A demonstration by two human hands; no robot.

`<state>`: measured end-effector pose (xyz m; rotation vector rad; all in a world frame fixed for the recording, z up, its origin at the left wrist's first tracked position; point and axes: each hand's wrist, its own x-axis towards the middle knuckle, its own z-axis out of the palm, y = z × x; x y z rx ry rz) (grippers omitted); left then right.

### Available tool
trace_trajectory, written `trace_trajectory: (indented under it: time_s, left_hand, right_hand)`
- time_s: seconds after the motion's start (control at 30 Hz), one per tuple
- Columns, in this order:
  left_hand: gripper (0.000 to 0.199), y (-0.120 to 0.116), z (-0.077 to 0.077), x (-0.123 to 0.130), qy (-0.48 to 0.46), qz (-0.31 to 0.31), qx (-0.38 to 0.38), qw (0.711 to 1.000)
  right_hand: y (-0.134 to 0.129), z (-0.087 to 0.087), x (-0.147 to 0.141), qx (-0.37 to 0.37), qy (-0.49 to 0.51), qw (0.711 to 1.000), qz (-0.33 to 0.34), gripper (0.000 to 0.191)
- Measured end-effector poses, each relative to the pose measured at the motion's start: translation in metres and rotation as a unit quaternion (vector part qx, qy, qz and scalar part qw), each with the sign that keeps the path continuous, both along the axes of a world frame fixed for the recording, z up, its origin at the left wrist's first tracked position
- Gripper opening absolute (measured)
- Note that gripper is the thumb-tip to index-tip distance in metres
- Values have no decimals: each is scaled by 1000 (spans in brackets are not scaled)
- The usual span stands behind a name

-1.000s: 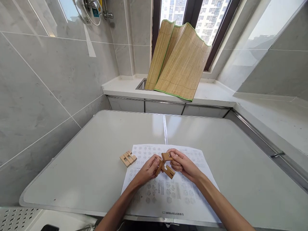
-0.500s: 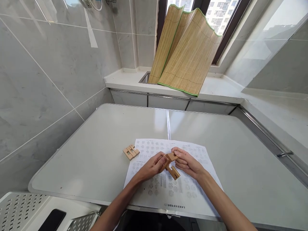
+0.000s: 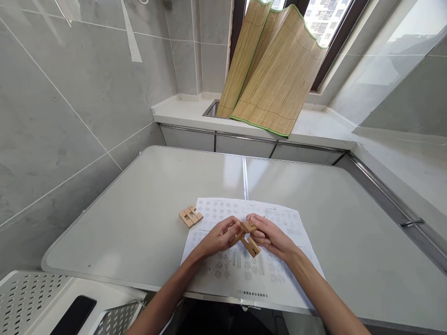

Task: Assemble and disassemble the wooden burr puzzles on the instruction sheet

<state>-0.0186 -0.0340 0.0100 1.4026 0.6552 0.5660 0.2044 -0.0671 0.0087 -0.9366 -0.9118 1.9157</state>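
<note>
Several notched wooden pieces (image 3: 252, 247) are joined together between my two hands, above a printed sheet (image 3: 216, 274). My left hand (image 3: 223, 236) pinches the left piece of this group. The upper right piece is in the fingers of my right hand (image 3: 267, 233). One piece with a dark mark sticks out downward from the group. Left of the hands, more notched wooden blocks (image 3: 191, 217) lie side by side on the table, by the sheet's upper left corner. My fingertips partly hide where the held pieces meet.
The sheet lies on a pale table (image 3: 139, 223) with a seam down its middle. A bamboo mat (image 3: 275, 74) leans at the window behind. At the lower left, a black phone (image 3: 75, 316) rests on a white surface beside perforated panels.
The held pieces have turned slightly, and the fingers of my right hand have shifted a little left around the upper piece. The whole view has tilted slightly.
</note>
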Motion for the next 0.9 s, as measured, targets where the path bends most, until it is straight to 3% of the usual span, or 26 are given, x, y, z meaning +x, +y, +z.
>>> trace_trajectory:
  time_s: [0.17, 0.4, 0.63, 0.9]
  left_hand:
    - [51, -1, 0, 3, -16, -5, -14, 1000]
    - [45, 1, -5, 2, -17, 2, -16, 1000]
    - [41, 3, -2, -3, -23, 21, 5, 1000]
    - [42, 4, -4, -5, -37, -3, -5, 999]
  right_hand:
    - [-9, -5, -2, 23, -66, 997, 32, 36]
    - [-13, -3, -9, 34, -83, 996, 29, 40]
    - [-18, -14, -16, 61, -61, 996, 35, 39]
    - [-33, -18, -20, 25, -12, 999, 33, 37]
